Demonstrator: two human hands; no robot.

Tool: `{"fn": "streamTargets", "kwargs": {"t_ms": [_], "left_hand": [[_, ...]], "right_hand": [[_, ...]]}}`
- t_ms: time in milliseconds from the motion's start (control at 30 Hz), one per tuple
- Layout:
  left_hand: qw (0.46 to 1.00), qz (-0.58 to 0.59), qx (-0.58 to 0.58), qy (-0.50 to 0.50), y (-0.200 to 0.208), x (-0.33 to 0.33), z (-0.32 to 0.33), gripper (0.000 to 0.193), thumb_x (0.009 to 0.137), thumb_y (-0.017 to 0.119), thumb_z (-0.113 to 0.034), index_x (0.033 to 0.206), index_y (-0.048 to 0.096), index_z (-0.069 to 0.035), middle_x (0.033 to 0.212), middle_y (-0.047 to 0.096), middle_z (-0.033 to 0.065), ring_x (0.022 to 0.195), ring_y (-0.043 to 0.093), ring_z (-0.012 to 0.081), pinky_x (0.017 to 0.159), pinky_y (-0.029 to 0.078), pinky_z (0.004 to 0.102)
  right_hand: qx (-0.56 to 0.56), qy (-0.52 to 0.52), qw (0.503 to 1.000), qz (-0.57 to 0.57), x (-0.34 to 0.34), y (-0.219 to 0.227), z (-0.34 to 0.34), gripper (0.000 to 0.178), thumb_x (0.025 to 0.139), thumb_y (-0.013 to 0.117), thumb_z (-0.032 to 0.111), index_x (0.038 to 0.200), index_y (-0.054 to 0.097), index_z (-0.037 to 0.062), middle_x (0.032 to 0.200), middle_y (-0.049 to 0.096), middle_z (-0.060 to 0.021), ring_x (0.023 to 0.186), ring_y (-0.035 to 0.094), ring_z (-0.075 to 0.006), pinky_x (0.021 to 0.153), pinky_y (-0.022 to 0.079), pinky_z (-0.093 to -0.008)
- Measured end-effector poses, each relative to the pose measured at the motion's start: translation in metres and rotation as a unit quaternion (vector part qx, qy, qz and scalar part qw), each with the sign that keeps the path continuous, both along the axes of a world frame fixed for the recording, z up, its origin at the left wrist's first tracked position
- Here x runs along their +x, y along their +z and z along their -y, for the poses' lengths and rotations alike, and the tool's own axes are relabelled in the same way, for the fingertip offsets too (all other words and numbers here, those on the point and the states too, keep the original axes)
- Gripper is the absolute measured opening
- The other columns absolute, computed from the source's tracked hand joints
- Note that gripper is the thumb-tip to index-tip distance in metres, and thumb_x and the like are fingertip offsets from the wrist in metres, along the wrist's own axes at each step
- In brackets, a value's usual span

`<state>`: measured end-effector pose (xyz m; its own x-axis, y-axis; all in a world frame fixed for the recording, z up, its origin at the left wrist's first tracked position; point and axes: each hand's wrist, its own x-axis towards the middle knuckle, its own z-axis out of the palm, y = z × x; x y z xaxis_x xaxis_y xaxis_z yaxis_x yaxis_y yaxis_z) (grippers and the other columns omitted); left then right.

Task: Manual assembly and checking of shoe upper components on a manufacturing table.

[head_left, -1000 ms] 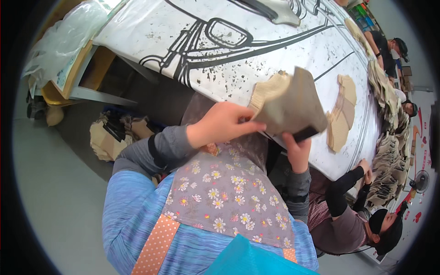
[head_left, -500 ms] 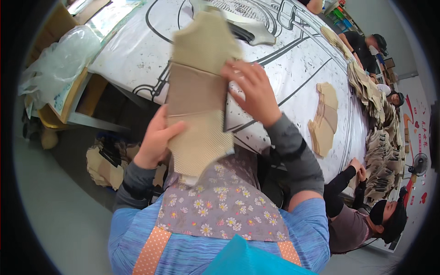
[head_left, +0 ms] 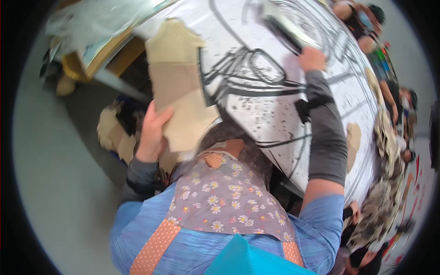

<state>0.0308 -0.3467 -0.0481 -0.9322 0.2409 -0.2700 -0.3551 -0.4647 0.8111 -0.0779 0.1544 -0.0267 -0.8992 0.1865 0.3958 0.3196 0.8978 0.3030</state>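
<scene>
Head view, left hand [head_left: 153, 134] pinching tan panel [head_left: 176, 85], right hand [head_left: 313, 60] at curved piece [head_left: 291, 28], grip unclear, red wall markings [head_left: 417, 176] blurred

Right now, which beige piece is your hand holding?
The piece in the left hand; another piece lies unheld on the table, past the right sleeve.

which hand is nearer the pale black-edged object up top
Right. The right hand is at the near end of the pale object; the left hand is farther, lower left, holding a beige panel.
</scene>
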Motion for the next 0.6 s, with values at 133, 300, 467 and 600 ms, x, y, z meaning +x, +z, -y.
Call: {"fn": "streamTargets", "kwargs": {"t_ms": [133, 300, 467, 600], "left_hand": [[0.999, 0.012, 0.042, -0.003, -0.014, 0.001, -0.002, 0.048, 0.094, 0.057, -0.004, 0.138, 0.041, 0.0, 0.131, 0.057, 0.0139, 0.119, 0.058, 0.022, 0.101, 0.047, 0.035], [0.995, 0.019, 0.087, 0.051, -0.013, -0.008, 0.002, 0.042, 0.094, 0.057, -0.002, 0.133, 0.044, 0.002, 0.125, 0.059, 0.0123, 0.114, 0.059, 0.0201, 0.1, 0.047, 0.0344], [0.985, -0.019, 0.017, 0.169, -0.027, -0.013, 0.039, 0.037, 0.095, 0.058, -0.005, 0.13, 0.047, 0.0, 0.123, 0.061, 0.011, 0.111, 0.061, 0.0196, 0.098, 0.048, 0.034], [0.961, 0.01, -0.028, 0.273, -0.04, -0.018, 0.086, 0.038, 0.095, 0.059, -0.008, 0.131, 0.048, -0.002, 0.125, 0.06, 0.0108, 0.112, 0.061, 0.0211, 0.096, 0.049, 0.034]], "right_hand": [[-0.018, -0.009, 1.0, 0.002, 0.033, 0.027, -0.006, 0.023, 0.069, 0.062, 0.024, 0.079, 0.068, 0.0036, 0.082, 0.069, -0.0191, 0.078, 0.066, -0.0404, 0.07, 0.05, -0.0514], [0.056, 0.036, 0.998, -0.007, 0.124, 0.097, -0.079, 0.023, 0.077, 0.069, 0.023, 0.079, 0.062, 0.0015, 0.081, 0.065, -0.0193, 0.081, 0.063, -0.0398, 0.07, 0.048, -0.0482], [0.12, -0.234, 0.962, 0.078, 0.242, 0.221, -0.128, 0.031, 0.088, 0.057, 0.033, 0.101, 0.064, 0.0061, 0.099, 0.066, -0.0223, 0.092, 0.063, -0.0438, 0.077, 0.048, -0.0527], [0.243, -0.391, 0.883, 0.096, 0.363, 0.285, -0.177, 0.038, 0.089, 0.057, 0.036, 0.117, 0.059, 0.0107, 0.113, 0.066, -0.0177, 0.104, 0.062, -0.0394, 0.083, 0.049, -0.0518]]}}
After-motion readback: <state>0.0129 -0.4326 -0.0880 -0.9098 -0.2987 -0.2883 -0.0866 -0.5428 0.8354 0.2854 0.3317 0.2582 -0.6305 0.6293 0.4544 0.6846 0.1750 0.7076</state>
